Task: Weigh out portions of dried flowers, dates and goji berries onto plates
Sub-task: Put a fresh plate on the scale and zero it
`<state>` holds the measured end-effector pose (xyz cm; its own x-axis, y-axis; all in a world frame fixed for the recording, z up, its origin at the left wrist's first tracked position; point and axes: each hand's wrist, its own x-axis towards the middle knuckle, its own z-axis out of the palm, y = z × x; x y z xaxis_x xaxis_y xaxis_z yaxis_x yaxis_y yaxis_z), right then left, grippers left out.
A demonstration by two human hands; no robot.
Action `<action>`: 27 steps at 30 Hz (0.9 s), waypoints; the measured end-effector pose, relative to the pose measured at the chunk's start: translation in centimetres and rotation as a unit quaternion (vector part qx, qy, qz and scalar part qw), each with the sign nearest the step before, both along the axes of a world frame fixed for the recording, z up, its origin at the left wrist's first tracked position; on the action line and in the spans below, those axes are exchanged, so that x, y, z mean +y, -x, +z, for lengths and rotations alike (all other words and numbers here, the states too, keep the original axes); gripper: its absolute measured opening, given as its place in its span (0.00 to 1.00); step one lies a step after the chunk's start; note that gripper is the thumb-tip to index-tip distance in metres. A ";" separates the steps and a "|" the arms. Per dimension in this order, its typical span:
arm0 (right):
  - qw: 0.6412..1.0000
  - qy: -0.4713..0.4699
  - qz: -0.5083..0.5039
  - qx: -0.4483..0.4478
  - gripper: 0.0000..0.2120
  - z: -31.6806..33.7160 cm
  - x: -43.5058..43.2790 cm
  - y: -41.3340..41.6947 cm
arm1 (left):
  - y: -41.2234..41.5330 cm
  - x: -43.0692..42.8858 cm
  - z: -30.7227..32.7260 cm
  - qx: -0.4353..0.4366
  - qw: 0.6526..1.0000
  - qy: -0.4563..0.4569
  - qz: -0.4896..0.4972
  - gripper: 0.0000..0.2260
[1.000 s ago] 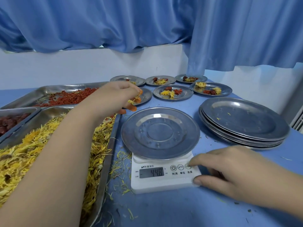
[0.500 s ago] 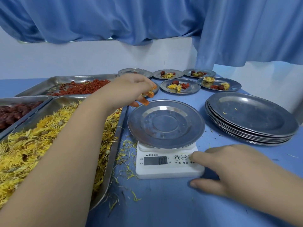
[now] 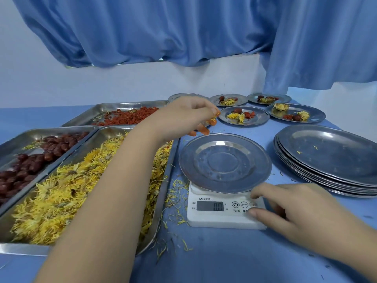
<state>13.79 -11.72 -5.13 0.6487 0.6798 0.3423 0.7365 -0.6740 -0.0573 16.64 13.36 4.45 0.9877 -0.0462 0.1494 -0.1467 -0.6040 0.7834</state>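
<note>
We look down on a blue worktop strewn with loose yellow petals, set against a pale wall hung with blue curtains across the top of the frame.

At the left sit three shallow steel trays: the near one is heaped with dried yellow flowers, the one at mid-left holds dark red dates, and the one behind them holds orange-red goji berries.

At centre right a small white digital scale carries an empty round steel plate; its display reads 0.0. A stack of bare steel plates lies at the right edge. Filled small plates stand in the upper right, each with flowers, a date and berries.

Our left hand hovers above the far rim of the plate on the scale, its grip pinched on a few yellow petals and orange bits. Our right hand rests at the scale's right end, fingers apart and holding nothing, fingertips at the buttons.
</note>
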 end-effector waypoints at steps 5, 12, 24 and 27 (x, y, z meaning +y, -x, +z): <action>1.000 -0.024 -0.007 0.009 0.15 0.1 -0.3 -0.4 | 2.5 2.3 1.4 -0.006 0.999 0.011 0.031 0.09; 0.989 -0.078 0.067 -0.109 0.17 -0.1 0.8 0.8 | 7.1 7.6 2.4 0.013 0.994 -0.081 0.079 0.08; 0.964 -0.199 0.120 -0.133 0.19 1.2 6.6 1.8 | 12.5 12.5 2.7 0.031 0.955 -0.239 0.174 0.07; 0.963 -0.174 0.140 -0.149 0.19 -0.1 6.8 2.0 | 12.6 14.4 2.3 0.026 0.946 -0.247 0.207 0.08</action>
<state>11.78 -4.95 -5.20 0.2941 0.6242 0.7238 0.9050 -0.4254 -0.0009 4.06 27.80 6.76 0.9418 0.2948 0.1613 0.2133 -0.8954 0.3910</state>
